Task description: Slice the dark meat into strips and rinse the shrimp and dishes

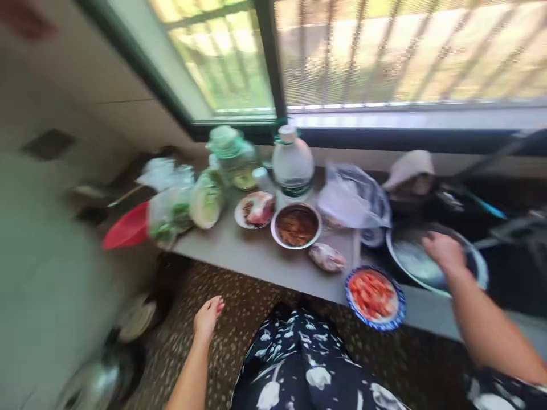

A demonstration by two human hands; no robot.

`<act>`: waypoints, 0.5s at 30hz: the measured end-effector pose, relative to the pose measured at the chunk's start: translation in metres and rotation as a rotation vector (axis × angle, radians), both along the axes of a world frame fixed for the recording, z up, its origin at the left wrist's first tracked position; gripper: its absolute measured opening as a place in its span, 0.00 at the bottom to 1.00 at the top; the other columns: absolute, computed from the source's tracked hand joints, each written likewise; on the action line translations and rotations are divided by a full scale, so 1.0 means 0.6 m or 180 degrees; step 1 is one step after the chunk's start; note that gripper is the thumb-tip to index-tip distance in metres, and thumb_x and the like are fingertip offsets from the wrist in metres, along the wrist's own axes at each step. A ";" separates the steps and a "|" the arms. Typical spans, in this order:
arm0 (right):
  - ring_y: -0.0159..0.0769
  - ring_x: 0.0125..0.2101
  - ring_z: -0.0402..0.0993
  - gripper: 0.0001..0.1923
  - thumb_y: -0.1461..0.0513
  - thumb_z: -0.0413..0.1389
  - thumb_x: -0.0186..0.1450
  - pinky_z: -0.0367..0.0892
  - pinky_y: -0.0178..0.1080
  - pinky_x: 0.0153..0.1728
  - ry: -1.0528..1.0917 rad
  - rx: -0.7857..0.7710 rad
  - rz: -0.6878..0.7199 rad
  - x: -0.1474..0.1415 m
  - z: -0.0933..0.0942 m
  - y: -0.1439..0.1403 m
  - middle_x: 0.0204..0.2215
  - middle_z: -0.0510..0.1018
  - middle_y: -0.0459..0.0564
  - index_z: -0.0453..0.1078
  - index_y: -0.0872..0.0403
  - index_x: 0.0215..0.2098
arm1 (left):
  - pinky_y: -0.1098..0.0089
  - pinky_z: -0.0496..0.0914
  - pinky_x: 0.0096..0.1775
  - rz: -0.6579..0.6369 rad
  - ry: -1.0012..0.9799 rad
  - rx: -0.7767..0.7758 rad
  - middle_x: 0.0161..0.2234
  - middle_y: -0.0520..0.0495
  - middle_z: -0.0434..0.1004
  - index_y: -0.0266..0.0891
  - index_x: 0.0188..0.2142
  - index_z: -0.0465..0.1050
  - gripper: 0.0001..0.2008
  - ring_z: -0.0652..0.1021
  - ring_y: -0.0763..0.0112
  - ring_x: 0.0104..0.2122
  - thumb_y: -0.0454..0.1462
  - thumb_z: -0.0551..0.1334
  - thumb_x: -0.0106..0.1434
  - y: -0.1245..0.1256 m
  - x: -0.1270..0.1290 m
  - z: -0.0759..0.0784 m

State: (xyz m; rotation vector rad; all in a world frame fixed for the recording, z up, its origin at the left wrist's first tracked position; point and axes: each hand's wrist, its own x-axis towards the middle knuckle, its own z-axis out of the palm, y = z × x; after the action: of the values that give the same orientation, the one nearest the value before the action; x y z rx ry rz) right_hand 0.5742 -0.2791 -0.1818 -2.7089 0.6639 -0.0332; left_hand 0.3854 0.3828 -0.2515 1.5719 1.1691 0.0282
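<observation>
My left hand [208, 316] hangs low in front of the counter, over the speckled floor. Its fingers are curled together, and I see nothing in them. On the right, my right hand [444, 250] is over a round basin [481, 267] with a pale rim; a pale, shiny surface shows inside. Blur and the angle hide those fingertips, so whether they hold anything is unclear. Left of the basin, a blue-rimmed plate [401, 310] of orange-red pieces sits at the counter's front edge. A plastic-wrapped pinkish packet [327, 258] lies nearby.
A bowl of dark brown liquid [294, 244], a dish of raw meat [260, 208], a large white jug [293, 162] and a green-lidded jar [243, 162] stand along the counter [239, 262]. A clear bag [354, 196], bagged greens [171, 210] and a red basin [126, 228] flank them.
</observation>
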 end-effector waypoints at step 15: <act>0.28 0.19 0.69 0.20 0.63 0.56 0.50 0.65 0.30 0.19 -0.0527 0.4448 -0.1624 -0.382 -0.147 0.217 0.24 0.75 0.44 0.59 0.52 0.41 | 0.70 0.66 0.34 -0.4291 -0.0296 -0.0591 0.27 0.44 0.75 0.34 0.26 0.73 0.24 0.74 0.65 0.29 0.54 0.57 0.49 -0.366 0.157 0.034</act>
State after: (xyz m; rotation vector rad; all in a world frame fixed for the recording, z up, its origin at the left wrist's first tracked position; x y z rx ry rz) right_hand 0.3449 -0.1491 -0.2703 -1.1670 0.8471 0.0605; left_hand 0.4797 0.1631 -0.2313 1.8650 -0.1279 -0.8441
